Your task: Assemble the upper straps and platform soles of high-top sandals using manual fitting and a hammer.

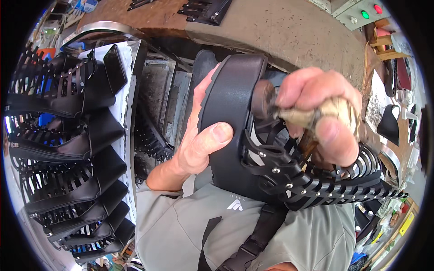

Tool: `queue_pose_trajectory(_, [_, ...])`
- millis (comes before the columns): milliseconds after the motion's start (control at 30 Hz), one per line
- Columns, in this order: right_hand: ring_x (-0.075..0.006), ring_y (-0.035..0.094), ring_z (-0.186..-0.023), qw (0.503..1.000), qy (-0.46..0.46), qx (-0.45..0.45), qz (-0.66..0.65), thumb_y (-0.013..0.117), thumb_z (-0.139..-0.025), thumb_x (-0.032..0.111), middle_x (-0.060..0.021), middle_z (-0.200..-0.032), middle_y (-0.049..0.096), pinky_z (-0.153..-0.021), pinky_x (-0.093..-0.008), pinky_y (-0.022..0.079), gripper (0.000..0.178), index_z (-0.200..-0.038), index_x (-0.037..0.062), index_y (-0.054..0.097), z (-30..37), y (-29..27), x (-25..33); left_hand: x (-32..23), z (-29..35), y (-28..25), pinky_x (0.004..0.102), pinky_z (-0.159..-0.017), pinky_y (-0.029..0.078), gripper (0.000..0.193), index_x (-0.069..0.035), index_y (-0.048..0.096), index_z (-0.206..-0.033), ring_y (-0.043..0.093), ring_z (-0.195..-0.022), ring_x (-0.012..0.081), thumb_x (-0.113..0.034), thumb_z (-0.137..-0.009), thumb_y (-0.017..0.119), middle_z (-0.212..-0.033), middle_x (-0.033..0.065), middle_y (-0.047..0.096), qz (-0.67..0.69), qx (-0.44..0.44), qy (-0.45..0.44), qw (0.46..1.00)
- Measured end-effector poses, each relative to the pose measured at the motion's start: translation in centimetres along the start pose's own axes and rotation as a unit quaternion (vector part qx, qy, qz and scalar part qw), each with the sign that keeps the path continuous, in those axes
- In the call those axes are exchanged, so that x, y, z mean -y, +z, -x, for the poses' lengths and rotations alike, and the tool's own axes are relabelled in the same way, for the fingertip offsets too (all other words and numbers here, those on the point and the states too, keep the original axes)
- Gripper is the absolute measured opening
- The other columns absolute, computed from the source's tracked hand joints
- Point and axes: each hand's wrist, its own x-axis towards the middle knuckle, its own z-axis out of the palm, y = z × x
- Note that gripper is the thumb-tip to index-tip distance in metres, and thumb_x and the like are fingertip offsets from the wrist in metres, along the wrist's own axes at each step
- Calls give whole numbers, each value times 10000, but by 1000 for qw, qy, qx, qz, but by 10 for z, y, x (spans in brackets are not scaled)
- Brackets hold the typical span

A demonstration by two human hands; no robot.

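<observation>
Gripped black shoe [233,95] in left hand [194,151], clasped yellowish tool [298,117] in right hand [330,90], positioned at shoe edge.

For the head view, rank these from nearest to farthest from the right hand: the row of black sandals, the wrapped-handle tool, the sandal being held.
1. Wrapped-handle tool: gripped in the right hand.
2. Held sandal: just left of it, in the left hand.
3. Row of black sandals: far left.
</observation>
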Motion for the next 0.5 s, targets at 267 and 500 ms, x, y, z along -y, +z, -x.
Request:
queue_pose_trajectory(267, [-238, 576, -778, 995, -58, 87, 5, 667, -772, 225, -201, -859, 569, -705, -365, 506, 266, -881, 12, 551, 11, 3, -15, -8, 0, -1, 401, -1050, 326, 710, -33, 130, -1466, 443, -1219, 228, -243, -907, 514, -1367, 156, 405, 53, 39, 4, 998])
queue_pose_trajectory(500, [-254, 610, -563, 954, -251, 147, 76, 703, -691, 181, -198, -859, 639, -505, -340, 511, 283, -877, -10, 607, 17, -10, -31, -15, -12, -2, 342, -1005, 375, 667, 9, 188, -1449, 501, -1145, 197, -174, -907, 531, -1297, 140, 486, -22, 1, 12, 1000])
